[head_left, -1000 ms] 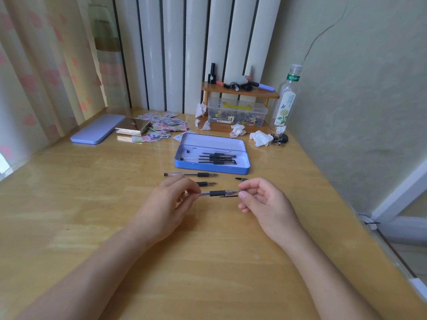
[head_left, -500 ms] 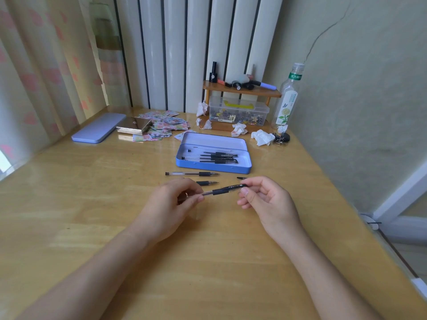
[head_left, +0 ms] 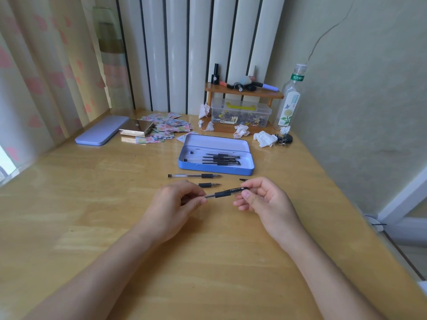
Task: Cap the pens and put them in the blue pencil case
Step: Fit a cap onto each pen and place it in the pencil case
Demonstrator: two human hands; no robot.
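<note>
I hold a pen between my two hands, just above the wooden desk. My right hand pinches its capped end between thumb and forefinger, with the other fingers curled loosely beneath. My left hand is closed round the clear barrel at the other end, fingertips pressed on it. The pen tilts a little, higher at my right fingers than at my left. Its black grip section shows in the gap between my hands.

Just beyond my left fingertips lies a second pen, only its black grip and bare tip showing past my knuckles. A little farther out lies a third pen, full length on the desk, its tip uncovered and pointing right. Just past my right forefinger a small black piece rests on the desk; I cannot tell whether it is a cap.

Beyond those, straight ahead of my hands, stands the blue pencil case, open, with several pens lying lengthwise inside it. Its lid lies well off to the far left, beside a heap of printed cards. Behind the case are crumpled tissues, a clear plastic box under a small wooden shelf, and a bottle near the wall on my right.
</note>
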